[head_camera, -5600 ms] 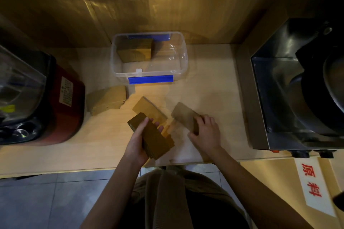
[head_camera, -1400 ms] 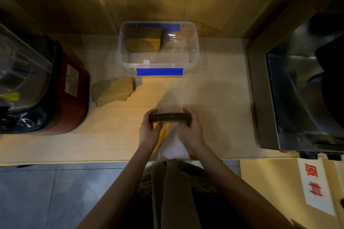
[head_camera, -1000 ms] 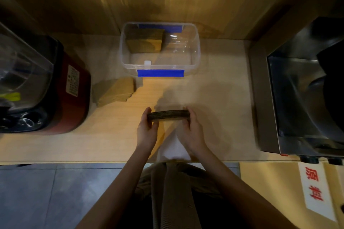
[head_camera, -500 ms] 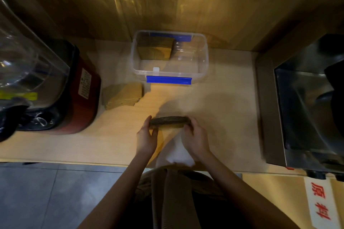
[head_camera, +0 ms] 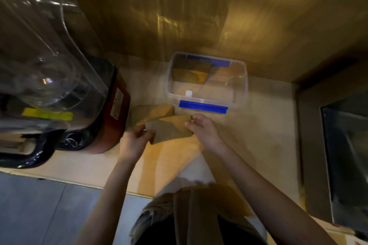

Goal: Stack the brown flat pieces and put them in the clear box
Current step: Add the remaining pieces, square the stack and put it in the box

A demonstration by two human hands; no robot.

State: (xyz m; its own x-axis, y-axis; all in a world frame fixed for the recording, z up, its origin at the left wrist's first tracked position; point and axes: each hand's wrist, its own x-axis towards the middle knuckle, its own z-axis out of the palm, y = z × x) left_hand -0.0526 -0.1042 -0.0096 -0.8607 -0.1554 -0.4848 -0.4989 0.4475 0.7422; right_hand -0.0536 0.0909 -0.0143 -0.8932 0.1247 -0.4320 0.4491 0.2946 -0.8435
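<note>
I hold a stack of brown flat pieces between both hands, its broad face turned up toward me. My left hand grips its left end and my right hand grips its right end. The stack hovers just in front of the clear box, which has blue clips and holds more brown pieces in its far left corner. Another pile of brown pieces lies on the counter, partly hidden behind the held stack.
A red-based blender with a clear jug stands close on the left. A steel appliance fills the right side. A wooden wall rises behind the box. The pale counter ends at its front edge near my body.
The held stack was on edge near the counter's front; now it is tipped flat-face up and carried left and forward, close to the box and the loose pile. The camera moved closer.
</note>
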